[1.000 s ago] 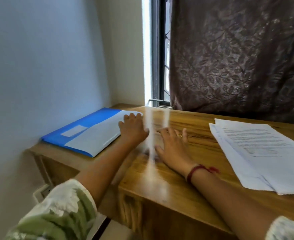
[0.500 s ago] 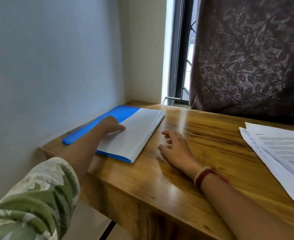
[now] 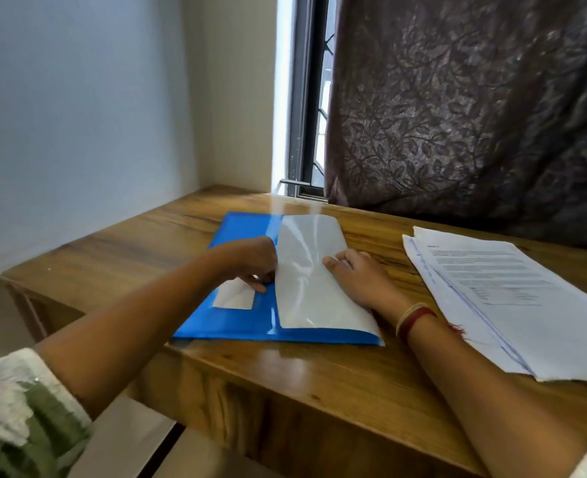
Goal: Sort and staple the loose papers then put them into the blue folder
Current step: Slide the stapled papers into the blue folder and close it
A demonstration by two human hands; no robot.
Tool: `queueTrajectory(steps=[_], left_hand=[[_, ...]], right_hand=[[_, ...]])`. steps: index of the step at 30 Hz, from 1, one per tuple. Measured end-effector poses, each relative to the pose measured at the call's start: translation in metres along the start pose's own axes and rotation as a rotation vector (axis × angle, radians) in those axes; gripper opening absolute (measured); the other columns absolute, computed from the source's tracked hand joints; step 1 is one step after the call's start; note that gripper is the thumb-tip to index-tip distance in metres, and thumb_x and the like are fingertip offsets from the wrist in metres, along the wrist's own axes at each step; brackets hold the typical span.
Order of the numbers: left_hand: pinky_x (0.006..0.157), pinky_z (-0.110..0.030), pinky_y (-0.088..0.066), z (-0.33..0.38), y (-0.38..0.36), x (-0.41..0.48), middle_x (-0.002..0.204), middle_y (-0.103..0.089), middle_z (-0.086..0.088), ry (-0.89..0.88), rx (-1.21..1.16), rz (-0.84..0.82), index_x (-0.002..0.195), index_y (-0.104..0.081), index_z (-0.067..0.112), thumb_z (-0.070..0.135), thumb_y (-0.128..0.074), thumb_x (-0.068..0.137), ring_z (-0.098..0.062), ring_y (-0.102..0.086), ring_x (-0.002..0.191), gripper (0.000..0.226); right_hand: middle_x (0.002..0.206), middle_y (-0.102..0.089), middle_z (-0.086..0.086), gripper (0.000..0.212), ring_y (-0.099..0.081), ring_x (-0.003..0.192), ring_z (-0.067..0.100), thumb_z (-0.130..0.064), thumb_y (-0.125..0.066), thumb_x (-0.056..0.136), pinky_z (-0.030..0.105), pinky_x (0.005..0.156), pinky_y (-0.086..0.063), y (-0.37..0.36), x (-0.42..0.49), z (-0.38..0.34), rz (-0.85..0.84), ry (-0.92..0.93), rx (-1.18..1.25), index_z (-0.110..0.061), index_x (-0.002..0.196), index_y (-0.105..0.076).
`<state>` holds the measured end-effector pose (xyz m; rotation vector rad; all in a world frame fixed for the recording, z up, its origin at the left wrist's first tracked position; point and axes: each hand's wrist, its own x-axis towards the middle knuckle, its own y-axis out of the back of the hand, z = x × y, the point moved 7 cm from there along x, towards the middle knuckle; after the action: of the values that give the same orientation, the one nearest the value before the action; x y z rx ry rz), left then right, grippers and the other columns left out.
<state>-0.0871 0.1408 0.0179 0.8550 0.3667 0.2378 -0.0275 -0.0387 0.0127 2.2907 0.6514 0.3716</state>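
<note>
Single head-worn wide-angle view, looking forward and down — close over the desk

The blue folder lies on the desk. The left hand pinches the left edge of its pale pocket, the right hand grips the right edge, and loose papers lie to the folder's right.
</note>
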Motion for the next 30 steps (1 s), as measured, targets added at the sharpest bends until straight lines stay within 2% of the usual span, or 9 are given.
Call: queueTrajectory(steps=[4, 9, 10, 15, 19, 21, 23, 26, 30], left_hand=[[0.043, -0.013, -0.047, 0.017, -0.005, 0.003, 0.088, -0.060, -0.004, -0.096, 0.069, 0.028, 0.092, -0.068, 0.014, -0.006, -0.051, 0.090, -0.020, -0.058, 0.076, 0.026], [0.037, -0.010, -0.040, 0.013, 0.000, 0.010, 0.057, -0.059, -0.001, -0.088, -0.092, 0.060, 0.104, -0.071, 0.003, -0.012, -0.056, 0.089, -0.005, -0.052, 0.042, 0.026], [0.038, -0.009, -0.039, 0.015, 0.002, 0.012, 0.059, -0.057, -0.002, -0.098, -0.109, 0.049, 0.103, -0.070, 0.004, -0.012, -0.059, 0.088, -0.003, -0.051, 0.038, 0.024], [0.046, -0.011, -0.041, 0.008, 0.004, 0.021, 0.080, -0.061, -0.012, -0.175, -0.160, 0.191, 0.092, -0.074, 0.009, 0.009, -0.080, 0.078, -0.014, -0.048, 0.056, 0.016], [0.062, -0.019, -0.046, -0.001, 0.002, 0.029, 0.091, -0.072, -0.009, -0.209, -0.180, 0.256, 0.090, -0.077, 0.012, 0.019, -0.084, 0.074, -0.013, -0.056, 0.070, 0.019], [0.061, -0.016, -0.046, -0.003, 0.003, 0.030, 0.090, -0.073, -0.005, -0.216, -0.196, 0.256, 0.089, -0.077, 0.015, 0.019, -0.084, 0.074, -0.011, -0.059, 0.073, 0.017], [0.057, -0.014, -0.045, -0.005, 0.001, 0.030, 0.085, -0.073, -0.006, -0.227, -0.213, 0.249, 0.087, -0.077, 0.016, 0.018, -0.081, 0.078, -0.010, -0.059, 0.070, 0.010], [0.064, -0.022, -0.043, -0.007, 0.003, 0.031, 0.087, -0.073, -0.017, -0.246, -0.243, 0.280, 0.084, -0.077, 0.015, 0.014, -0.075, 0.081, -0.016, -0.058, 0.072, 0.003], [0.052, -0.015, -0.040, -0.004, 0.004, 0.031, 0.062, -0.063, -0.003, -0.257, -0.194, 0.314, 0.085, -0.077, 0.010, 0.013, -0.070, 0.083, -0.009, -0.051, 0.057, 0.007]], right_hand=[[0.130, -0.045, -0.001, 0.051, -0.047, 0.088, 0.006, -0.055, -0.047, 0.094, 0.017, 0.058, -0.033, 0.016, -0.008, 0.021, -0.006, -0.014, -0.142, -0.024, 0.135, -0.043], [0.129, -0.051, -0.002, 0.050, -0.046, 0.088, 0.008, -0.057, -0.055, 0.088, 0.017, 0.057, -0.031, 0.024, -0.009, 0.026, 0.006, 0.015, -0.426, -0.025, 0.127, -0.050], [0.126, -0.053, -0.002, 0.049, -0.047, 0.087, 0.008, -0.057, -0.057, 0.087, 0.018, 0.059, -0.033, 0.025, -0.007, 0.025, 0.006, 0.016, -0.443, -0.025, 0.124, -0.052], [0.108, -0.055, -0.006, 0.044, -0.048, 0.079, 0.008, -0.058, -0.054, 0.088, 0.018, 0.058, -0.033, 0.025, -0.011, 0.020, 0.037, 0.034, -0.539, -0.023, 0.115, -0.056], [0.113, -0.060, 0.001, 0.045, -0.058, 0.093, 0.016, -0.056, -0.048, 0.093, 0.025, 0.074, -0.046, 0.020, -0.007, -0.010, 0.173, 0.083, -0.535, -0.018, 0.114, -0.059], [0.116, -0.062, 0.005, 0.050, -0.059, 0.103, 0.021, -0.056, -0.047, 0.094, 0.031, 0.082, -0.047, 0.010, 0.006, -0.035, 0.202, 0.126, -0.509, -0.014, 0.118, -0.059], [0.114, -0.063, 0.007, 0.051, -0.059, 0.103, 0.024, -0.056, -0.049, 0.092, 0.031, 0.078, -0.044, -0.006, 0.020, -0.055, 0.139, 0.123, -0.532, -0.011, 0.116, -0.060], [0.122, -0.059, 0.008, 0.036, -0.058, 0.111, 0.026, -0.036, -0.054, 0.095, 0.029, 0.077, -0.040, -0.028, 0.033, -0.070, 0.076, 0.094, -0.684, -0.013, 0.121, -0.056], [0.126, -0.058, 0.007, 0.028, -0.056, 0.116, 0.025, -0.017, -0.047, 0.099, 0.029, 0.086, -0.045, -0.035, 0.032, -0.079, 0.141, 0.119, -0.869, -0.013, 0.125, -0.056]])
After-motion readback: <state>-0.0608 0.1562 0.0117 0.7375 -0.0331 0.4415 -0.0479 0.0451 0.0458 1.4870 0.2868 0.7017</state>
